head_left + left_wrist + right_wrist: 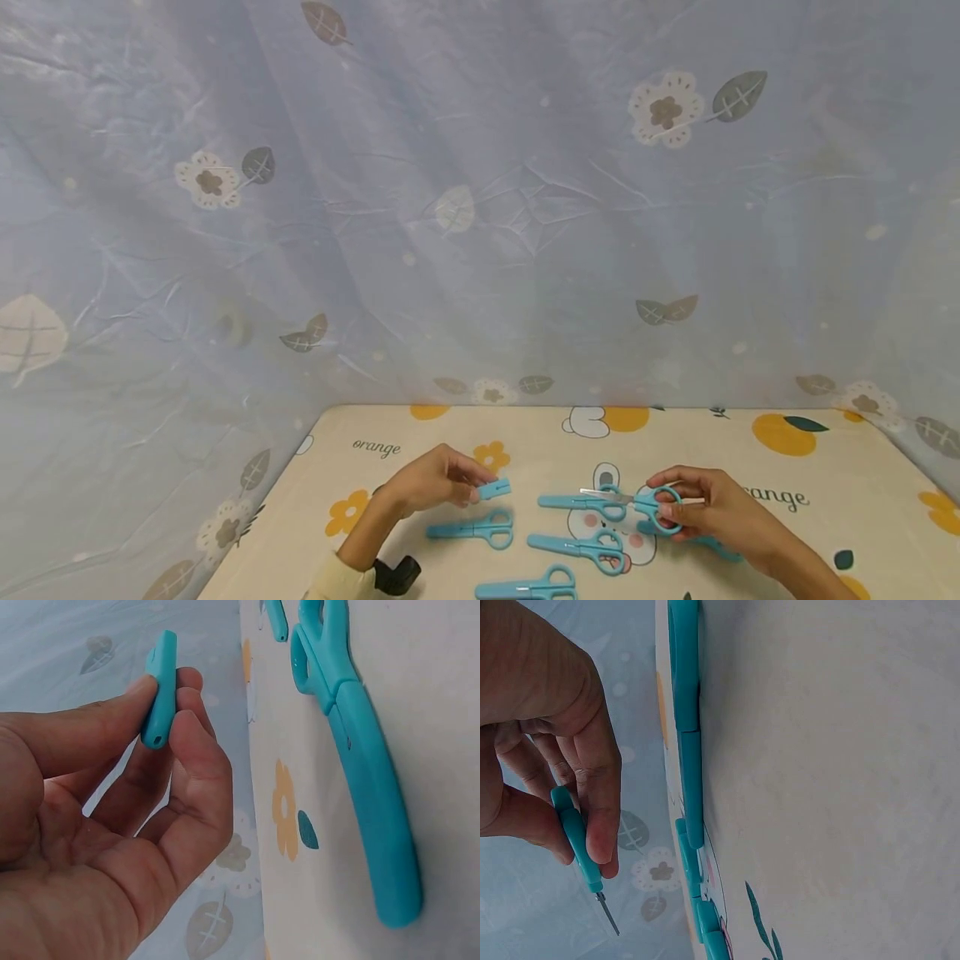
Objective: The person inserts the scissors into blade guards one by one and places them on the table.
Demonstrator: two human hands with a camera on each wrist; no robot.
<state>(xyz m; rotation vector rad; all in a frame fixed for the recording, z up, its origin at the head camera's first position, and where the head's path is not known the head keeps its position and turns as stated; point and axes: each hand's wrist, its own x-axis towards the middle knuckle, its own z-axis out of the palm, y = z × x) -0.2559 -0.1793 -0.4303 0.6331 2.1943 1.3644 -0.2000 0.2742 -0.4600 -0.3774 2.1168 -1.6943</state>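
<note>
My left hand [438, 479] pinches a turquoise blade cover [494, 489] between thumb and fingertips, above the table. In the left wrist view the cover [160, 694] is a slim sleeve with a small hole near one end. My right hand [708, 507] holds turquoise scissors [647, 505] by the handles, with bare metal blades pointing left toward the cover. From the right wrist, the scissors [581, 844] appear edge-on between thumb and fingers, their blades looking closed. Cover and blades are apart. Below the left hand lie covered scissors [463, 530].
Several more covered turquoise scissors lie on the table, including one pair in the middle [573, 546], one at the near edge [525, 591] and one partly behind the right hand [718, 547]. A patterned cloth [420, 433] covers the table. A printed curtain [525, 292] hangs behind.
</note>
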